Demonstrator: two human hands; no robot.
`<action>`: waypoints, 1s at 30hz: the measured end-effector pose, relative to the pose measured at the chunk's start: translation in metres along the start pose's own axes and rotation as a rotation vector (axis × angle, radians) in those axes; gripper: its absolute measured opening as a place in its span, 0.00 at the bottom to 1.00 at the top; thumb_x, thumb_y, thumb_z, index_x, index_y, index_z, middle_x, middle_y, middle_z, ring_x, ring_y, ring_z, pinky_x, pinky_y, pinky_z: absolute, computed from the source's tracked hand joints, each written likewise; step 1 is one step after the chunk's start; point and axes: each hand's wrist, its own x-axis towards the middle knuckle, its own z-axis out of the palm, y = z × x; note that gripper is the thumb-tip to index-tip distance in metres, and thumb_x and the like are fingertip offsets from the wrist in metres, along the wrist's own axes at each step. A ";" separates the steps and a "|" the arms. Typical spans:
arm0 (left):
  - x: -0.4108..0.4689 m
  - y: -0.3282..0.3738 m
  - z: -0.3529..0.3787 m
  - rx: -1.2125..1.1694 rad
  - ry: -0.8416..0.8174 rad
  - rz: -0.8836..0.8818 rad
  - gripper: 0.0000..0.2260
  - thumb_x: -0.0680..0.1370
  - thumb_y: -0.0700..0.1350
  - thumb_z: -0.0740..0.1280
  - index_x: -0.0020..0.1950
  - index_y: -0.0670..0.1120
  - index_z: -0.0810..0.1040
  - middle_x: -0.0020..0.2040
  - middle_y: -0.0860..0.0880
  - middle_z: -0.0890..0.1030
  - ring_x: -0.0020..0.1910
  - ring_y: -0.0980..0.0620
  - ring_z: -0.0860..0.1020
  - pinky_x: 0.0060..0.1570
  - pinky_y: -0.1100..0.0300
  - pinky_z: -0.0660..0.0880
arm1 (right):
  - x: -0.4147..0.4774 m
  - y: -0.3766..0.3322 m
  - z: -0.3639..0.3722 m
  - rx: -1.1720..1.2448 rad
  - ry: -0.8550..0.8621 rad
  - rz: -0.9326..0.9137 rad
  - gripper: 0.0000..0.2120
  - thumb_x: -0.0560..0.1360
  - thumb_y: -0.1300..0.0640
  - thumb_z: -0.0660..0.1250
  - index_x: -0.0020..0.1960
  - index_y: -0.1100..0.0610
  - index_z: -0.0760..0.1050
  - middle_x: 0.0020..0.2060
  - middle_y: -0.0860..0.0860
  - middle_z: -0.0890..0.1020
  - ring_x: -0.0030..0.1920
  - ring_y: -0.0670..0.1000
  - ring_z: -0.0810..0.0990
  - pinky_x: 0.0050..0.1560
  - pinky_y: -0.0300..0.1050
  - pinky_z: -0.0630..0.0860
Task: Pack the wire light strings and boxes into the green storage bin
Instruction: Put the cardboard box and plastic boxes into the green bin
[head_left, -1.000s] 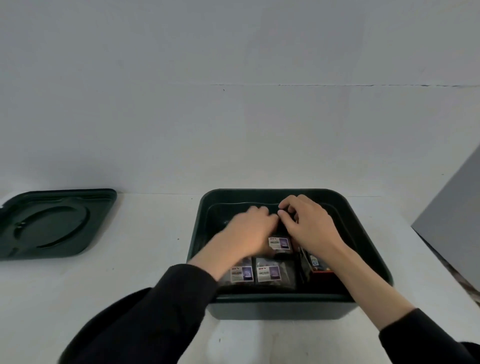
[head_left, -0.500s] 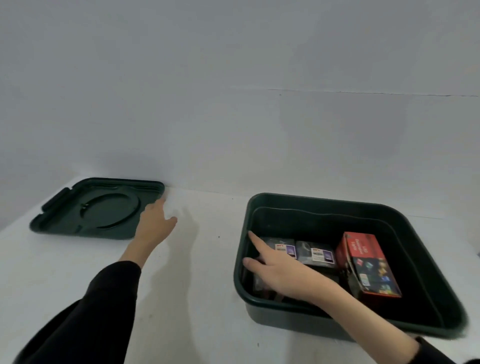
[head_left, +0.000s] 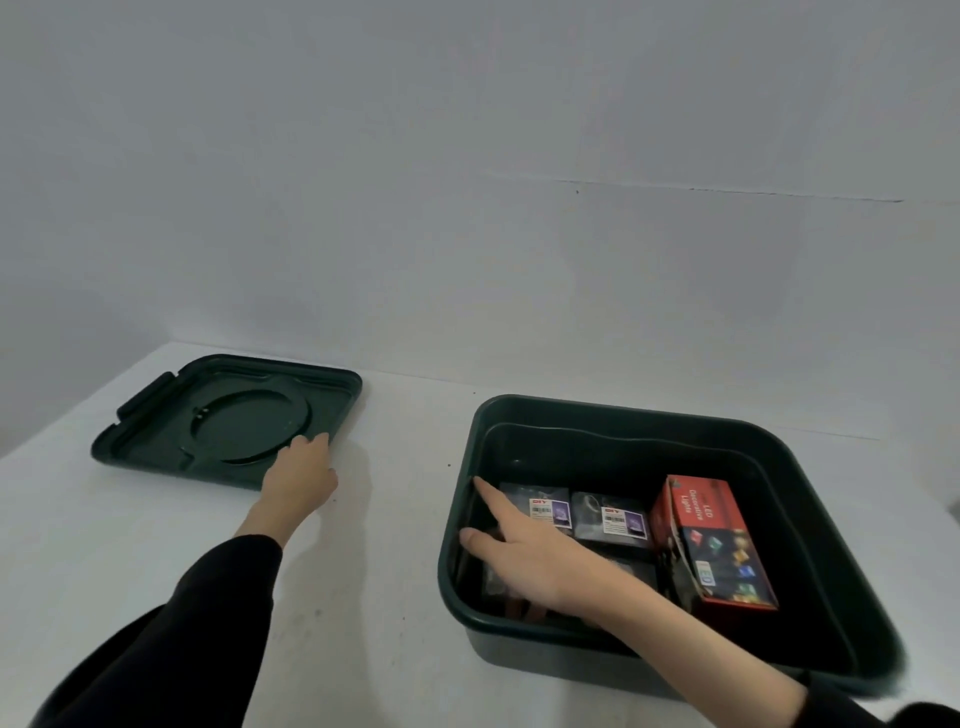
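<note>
Already in the bin (head_left: 649, 415): packs (head_left: 613, 519) of light strings lying flat, red box (head_left: 711, 545) upright just to their right. Probably down to closing up. Lid (head_left: 234, 421) flat on the table (head_left: 389, 571), seemingly underside up, well apart from the bin and off to its left. Left hand (head_left: 298, 473) laid on the lid's near right corner, fingers over the edge; firm grip or mere touch, cannot tell. Right hand (head_left: 524, 561) down in the bin, index and thumb spread, holding nothing, index tip at the left wall. Left far nearer the lid; rightward carry called for, likely with a flip.
</note>
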 end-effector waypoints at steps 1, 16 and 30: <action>-0.004 0.002 0.000 0.001 0.006 0.017 0.19 0.78 0.40 0.59 0.68 0.40 0.66 0.62 0.40 0.71 0.58 0.41 0.72 0.52 0.52 0.71 | 0.000 -0.001 0.002 0.005 0.003 0.000 0.29 0.80 0.44 0.53 0.76 0.43 0.42 0.71 0.53 0.68 0.69 0.53 0.68 0.65 0.44 0.62; -0.063 0.065 -0.073 -0.006 0.502 0.182 0.10 0.79 0.42 0.57 0.54 0.36 0.71 0.52 0.38 0.76 0.51 0.39 0.75 0.43 0.50 0.71 | -0.002 -0.008 0.013 0.134 0.152 0.017 0.30 0.78 0.45 0.58 0.76 0.44 0.48 0.65 0.55 0.72 0.46 0.54 0.80 0.48 0.51 0.80; -0.164 0.083 -0.228 -1.932 0.125 0.526 0.13 0.79 0.43 0.58 0.51 0.45 0.82 0.49 0.52 0.85 0.51 0.56 0.82 0.46 0.64 0.79 | -0.070 0.009 -0.132 0.601 0.849 -0.318 0.40 0.67 0.37 0.66 0.74 0.47 0.56 0.62 0.51 0.75 0.59 0.52 0.76 0.59 0.50 0.72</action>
